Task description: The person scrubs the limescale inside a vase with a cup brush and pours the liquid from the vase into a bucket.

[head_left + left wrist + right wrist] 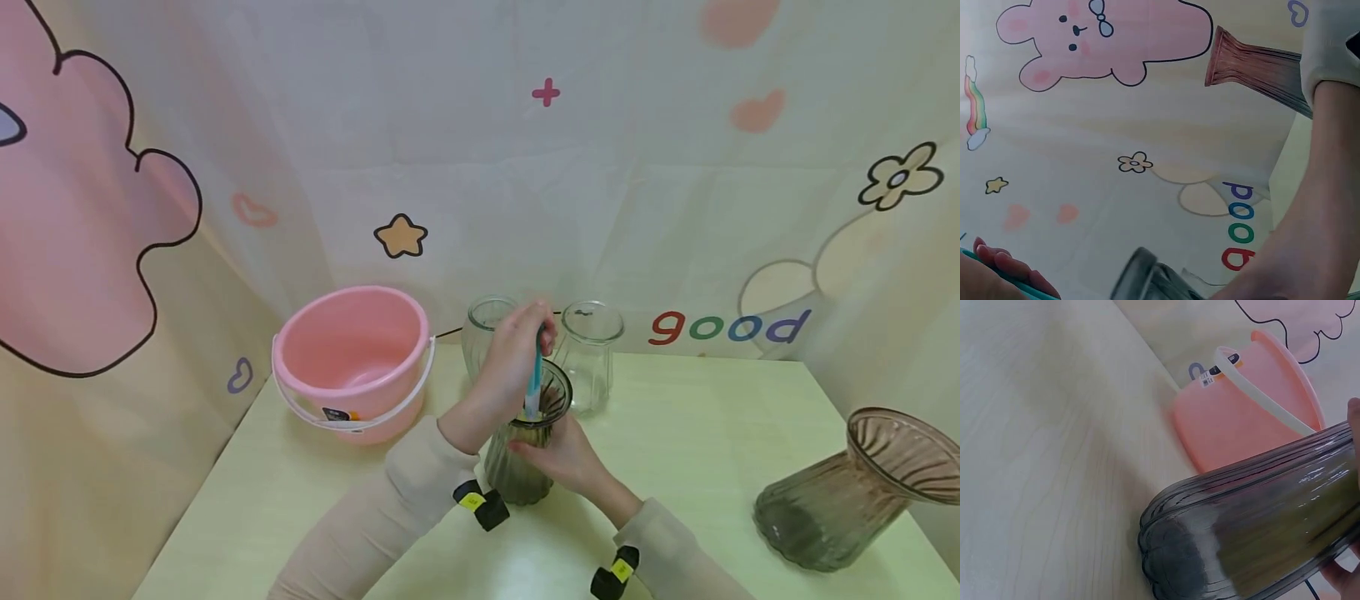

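A dark ribbed glass vase [521, 471] stands upright on the pale green table [697, 433], near its middle. My right hand [564, 460] grips the vase around its neck from the right side. My left hand [517, 354] holds a teal-handled brush [535, 379] from above, and the brush end reaches down into the vase mouth. The right wrist view shows the vase body [1254, 544] close up with a fingertip [1354, 419] on it. The left wrist view shows my left hand's fingertips [1004, 265] and my right forearm [1313, 219].
A pink bucket [352, 358] with a white handle stands at the back left. Two clear glass vases [487, 329] [591, 354] stand just behind the hands. A brown ribbed vase [847, 492] leans at the table's right edge. A cartoon cloth backdrop encloses the table.
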`<state>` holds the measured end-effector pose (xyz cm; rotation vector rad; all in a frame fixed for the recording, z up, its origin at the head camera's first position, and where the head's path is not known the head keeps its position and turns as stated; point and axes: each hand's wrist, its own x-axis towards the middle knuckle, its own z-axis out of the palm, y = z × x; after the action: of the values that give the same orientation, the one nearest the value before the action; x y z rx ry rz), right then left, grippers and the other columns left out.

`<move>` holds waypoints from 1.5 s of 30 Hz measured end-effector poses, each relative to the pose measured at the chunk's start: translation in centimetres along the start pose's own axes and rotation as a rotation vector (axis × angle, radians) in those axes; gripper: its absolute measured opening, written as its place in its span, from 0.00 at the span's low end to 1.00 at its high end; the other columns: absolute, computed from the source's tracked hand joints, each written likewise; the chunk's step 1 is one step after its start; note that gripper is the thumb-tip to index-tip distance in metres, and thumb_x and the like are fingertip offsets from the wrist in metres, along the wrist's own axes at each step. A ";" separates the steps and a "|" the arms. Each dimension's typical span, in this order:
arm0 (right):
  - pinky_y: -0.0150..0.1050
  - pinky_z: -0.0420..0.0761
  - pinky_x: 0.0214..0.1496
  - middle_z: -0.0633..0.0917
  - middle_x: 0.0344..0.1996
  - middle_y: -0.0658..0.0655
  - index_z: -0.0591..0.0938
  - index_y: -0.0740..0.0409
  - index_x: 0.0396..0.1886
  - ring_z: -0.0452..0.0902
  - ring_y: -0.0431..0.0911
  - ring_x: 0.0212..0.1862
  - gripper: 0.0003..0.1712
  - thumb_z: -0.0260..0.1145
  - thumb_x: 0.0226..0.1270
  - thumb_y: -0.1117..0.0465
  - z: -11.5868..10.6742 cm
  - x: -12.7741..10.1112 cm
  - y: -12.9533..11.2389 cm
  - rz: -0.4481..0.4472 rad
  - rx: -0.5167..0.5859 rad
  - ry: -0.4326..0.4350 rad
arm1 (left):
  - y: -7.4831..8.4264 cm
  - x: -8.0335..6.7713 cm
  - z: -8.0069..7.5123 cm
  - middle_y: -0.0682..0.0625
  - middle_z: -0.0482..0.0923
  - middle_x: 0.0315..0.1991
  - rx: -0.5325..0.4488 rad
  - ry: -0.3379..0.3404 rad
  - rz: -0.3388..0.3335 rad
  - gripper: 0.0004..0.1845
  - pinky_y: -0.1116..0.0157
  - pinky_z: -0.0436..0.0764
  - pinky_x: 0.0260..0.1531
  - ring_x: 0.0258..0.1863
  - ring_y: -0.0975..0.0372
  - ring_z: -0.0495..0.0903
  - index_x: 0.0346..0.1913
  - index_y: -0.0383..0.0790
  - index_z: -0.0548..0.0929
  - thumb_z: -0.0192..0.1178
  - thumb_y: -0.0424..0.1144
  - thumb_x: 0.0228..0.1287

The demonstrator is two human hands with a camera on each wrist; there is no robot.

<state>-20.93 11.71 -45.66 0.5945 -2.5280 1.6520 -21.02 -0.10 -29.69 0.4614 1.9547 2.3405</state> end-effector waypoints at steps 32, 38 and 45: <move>0.42 0.66 0.61 0.69 0.59 0.53 0.58 0.53 0.65 0.65 0.47 0.60 0.41 0.69 0.54 0.61 -0.8 0.0 -0.3 -0.048 0.065 -0.154 | -2.5 -0.6 -0.6 0.51 0.60 0.25 -0.043 0.001 -0.041 0.13 0.64 0.64 0.36 0.27 0.60 0.61 0.29 0.40 0.66 0.38 0.41 0.71; 0.49 0.68 0.58 0.72 0.56 0.52 0.63 0.52 0.61 0.68 0.47 0.58 0.38 0.71 0.52 0.58 -0.4 0.0 0.1 -0.046 0.011 -0.095 | 0.2 -0.6 -0.8 0.51 0.61 0.24 -0.005 0.006 0.020 0.14 0.65 0.65 0.35 0.26 0.60 0.62 0.27 0.40 0.66 0.38 0.41 0.71; 0.50 0.69 0.57 0.74 0.53 0.53 0.63 0.52 0.61 0.70 0.47 0.56 0.40 0.73 0.50 0.56 -0.1 0.0 -0.1 0.000 -0.025 -0.053 | 4.3 -1.0 -0.7 0.52 0.62 0.24 -0.030 0.013 0.102 0.13 0.68 0.65 0.34 0.27 0.61 0.63 0.27 0.40 0.67 0.40 0.40 0.70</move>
<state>-20.88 11.79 -45.54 0.6446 -2.5811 1.6238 -19.63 -1.81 -25.82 0.5578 1.9435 2.4357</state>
